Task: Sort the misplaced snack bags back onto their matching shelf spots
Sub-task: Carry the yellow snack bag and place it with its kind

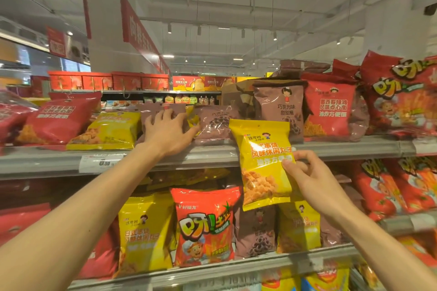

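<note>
My right hand pinches a yellow snack bag by its right edge and holds it upright in front of the top shelf rail. My left hand lies flat, fingers spread, on a brown snack bag lying on the top shelf. Left of that hand lies another yellow bag of the same kind. A second brown bag lies just right of the hand, and a brown bag stands upright behind the held one.
Red bags fill the top shelf's left end, and red bags stand at its right. The lower shelf holds a mix: yellow bag, red-orange bag, brown bag. A price tag sits on the rail.
</note>
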A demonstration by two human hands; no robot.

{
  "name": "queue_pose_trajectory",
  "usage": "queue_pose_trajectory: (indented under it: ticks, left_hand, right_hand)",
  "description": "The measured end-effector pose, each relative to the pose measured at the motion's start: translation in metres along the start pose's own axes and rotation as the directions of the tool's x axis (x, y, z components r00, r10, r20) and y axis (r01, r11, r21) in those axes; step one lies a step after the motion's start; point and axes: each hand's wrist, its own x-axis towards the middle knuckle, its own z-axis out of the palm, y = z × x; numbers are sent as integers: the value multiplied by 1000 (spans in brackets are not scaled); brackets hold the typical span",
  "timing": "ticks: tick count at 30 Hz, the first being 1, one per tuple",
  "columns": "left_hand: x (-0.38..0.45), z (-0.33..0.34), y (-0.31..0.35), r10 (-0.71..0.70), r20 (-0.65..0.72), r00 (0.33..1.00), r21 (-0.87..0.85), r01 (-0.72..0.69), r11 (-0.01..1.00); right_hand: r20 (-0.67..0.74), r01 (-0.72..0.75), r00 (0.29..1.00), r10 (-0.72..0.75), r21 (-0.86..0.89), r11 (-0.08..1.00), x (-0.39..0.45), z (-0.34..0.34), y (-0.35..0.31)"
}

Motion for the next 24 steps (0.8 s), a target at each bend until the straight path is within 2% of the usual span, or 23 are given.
queue_pose_trajectory:
  ticks: [4,8,12,17,19,22,24]
  left_hand:
    - [-2,-1,-2,122,-13,992,-69,-123,990]
    - [-5,0,-5,149,-51,987,-137,-155,978]
    - [-28,-2,-4,171,-230,958,-234,-225,946]
    - [-98,6,-2,97,-379,920,-438,-270,857]
    - [-135,15,-1,32,-352,935,-522,-225,823]
    - [-191,35,-3,-79,-190,979,-671,-71,738]
    - [-227,52,-10,-135,-91,987,-712,31,701]
  right_hand:
    - [-28,-2,1000,1,-18,1000,-5,6,2]
    - [-55,-19,998,17,-34,999,-9,9,4]
    - [-82,-4,997,3,-15,1000,-18,10,11]
    - [-111,11,994,-6,42,999,-39,17,25]
    - [-103,6,995,0,62,998,-50,18,34]
    - [-85,-15,996,24,104,994,-71,22,46]
    - [-74,-34,996,44,134,990,-88,25,56]
